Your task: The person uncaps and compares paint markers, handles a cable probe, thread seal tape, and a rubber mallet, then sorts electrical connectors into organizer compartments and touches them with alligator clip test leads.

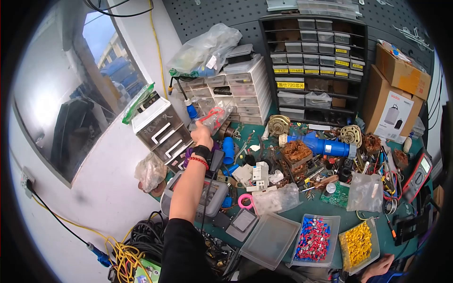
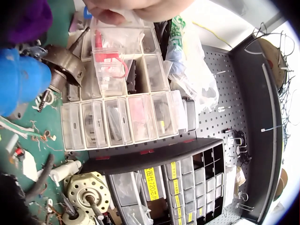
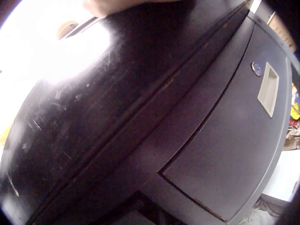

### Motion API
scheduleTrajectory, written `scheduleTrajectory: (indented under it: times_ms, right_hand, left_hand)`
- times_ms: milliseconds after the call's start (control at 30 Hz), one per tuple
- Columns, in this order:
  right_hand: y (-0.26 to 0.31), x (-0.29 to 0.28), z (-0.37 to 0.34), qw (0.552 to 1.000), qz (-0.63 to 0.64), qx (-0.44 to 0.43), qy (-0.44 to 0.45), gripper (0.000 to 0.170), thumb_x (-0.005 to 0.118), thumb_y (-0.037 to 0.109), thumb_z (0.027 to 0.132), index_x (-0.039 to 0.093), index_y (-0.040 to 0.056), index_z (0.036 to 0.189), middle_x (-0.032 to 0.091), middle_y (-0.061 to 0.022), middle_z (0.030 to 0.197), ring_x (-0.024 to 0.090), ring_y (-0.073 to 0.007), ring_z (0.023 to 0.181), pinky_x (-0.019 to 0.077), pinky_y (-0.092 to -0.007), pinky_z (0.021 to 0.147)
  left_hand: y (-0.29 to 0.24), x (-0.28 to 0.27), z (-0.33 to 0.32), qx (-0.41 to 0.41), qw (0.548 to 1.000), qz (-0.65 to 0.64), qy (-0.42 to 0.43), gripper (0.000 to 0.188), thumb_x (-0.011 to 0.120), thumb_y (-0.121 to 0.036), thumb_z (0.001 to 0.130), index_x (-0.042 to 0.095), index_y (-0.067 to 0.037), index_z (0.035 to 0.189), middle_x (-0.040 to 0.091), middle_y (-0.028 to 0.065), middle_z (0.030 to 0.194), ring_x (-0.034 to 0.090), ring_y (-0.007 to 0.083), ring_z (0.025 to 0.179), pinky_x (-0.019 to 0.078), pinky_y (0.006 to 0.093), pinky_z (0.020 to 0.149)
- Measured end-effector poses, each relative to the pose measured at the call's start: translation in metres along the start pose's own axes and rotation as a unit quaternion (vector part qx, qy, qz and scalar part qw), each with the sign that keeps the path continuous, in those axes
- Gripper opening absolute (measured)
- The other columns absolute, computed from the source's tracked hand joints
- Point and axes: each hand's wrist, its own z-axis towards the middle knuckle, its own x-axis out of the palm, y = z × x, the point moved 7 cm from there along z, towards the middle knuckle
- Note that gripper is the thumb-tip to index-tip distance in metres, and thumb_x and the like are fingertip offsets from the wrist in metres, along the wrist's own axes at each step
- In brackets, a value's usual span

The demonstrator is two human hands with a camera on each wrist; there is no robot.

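My left hand grips a clear plastic drawer by its near end, in front of the white drawer cabinet. Something red, including a thin loop, shows through the drawer's clear wall. From the left wrist, the fingers curl over the top of the drawer, which overlaps the cabinet's small drawers. My right hand rests low at the bench's front edge, beside a box of yellow terminals. Only a bit of that hand shows in the right wrist view, above a dark surface.
A box of red and blue terminals and an upturned grey lid lie along the front. Tools, a blue cylinder and scraps crowd the green bench. A black drawer rack stands behind. A grey-brown drawer unit stands left of the arm.
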Motion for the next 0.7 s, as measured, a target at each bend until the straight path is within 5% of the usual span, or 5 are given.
scheduleTrajectory:
  times_ms: [100,133,200,400,700]
  right_hand:
    - [0.022,0.001,-0.003,0.998,-0.039,-0.056,-0.008,0.030,0.046,0.004,0.099,0.055,-0.0047,0.127,0.061,-0.0084,0.105,0.055,-0.0162,0.091,0.0449,-0.0253,0.078]
    - [0.134,0.014,-0.010,0.998,-0.039,-0.055,-0.008,0.030,0.046,0.004,0.099,0.055,-0.0047,0.127,0.061,-0.0084,0.105,0.055,-0.0162,0.091,0.0449,-0.0253,0.078]
    - [0.235,0.013,-0.007,0.997,-0.003,-0.009,-0.071,0.033,0.055,0.018,0.098,0.063,-0.0075,0.079,0.061,-0.0106,0.063,0.048,-0.0192,0.054,0.0413,-0.0332,0.051]
    - [0.231,0.014,-0.009,0.998,-0.015,-0.007,-0.060,0.032,0.053,0.018,0.099,0.065,-0.0078,0.084,0.062,-0.0124,0.066,0.049,-0.0213,0.054,0.0422,-0.0337,0.050]
    - [0.244,0.015,-0.011,0.996,-0.011,0.015,-0.088,0.034,0.056,0.019,0.097,0.064,-0.0083,0.080,0.059,-0.0093,0.060,0.044,-0.0187,0.052,0.0389,-0.0340,0.048]
  left_hand:
    - [-0.008,-0.001,-0.014,-0.035,0.998,-0.046,0.033,0.050,0.063,-0.037,0.085,0.064,0.013,0.089,0.067,0.0195,0.080,0.063,0.0263,0.057,0.0485,0.0373,0.050]
    - [-0.008,0.001,-0.014,-0.047,0.996,-0.060,0.053,0.049,0.063,-0.036,0.085,0.064,0.013,0.089,0.067,0.0194,0.079,0.064,0.0269,0.057,0.0489,0.0377,0.050]
    - [-0.002,0.009,-0.010,-0.044,0.994,-0.076,0.061,0.048,0.063,-0.035,0.085,0.064,0.013,0.088,0.067,0.0192,0.079,0.064,0.0270,0.057,0.0491,0.0381,0.049]
    - [0.008,0.059,0.000,-0.065,0.985,-0.098,0.125,0.048,0.061,-0.036,0.091,0.061,0.012,0.098,0.067,0.0183,0.087,0.065,0.0260,0.061,0.0506,0.0382,0.047]
    - [-0.002,0.123,-0.009,-0.135,0.888,-0.220,0.380,0.044,0.035,-0.029,0.105,0.039,0.006,0.131,0.053,0.0236,0.126,0.057,0.0341,0.113,0.0492,0.0423,0.097]
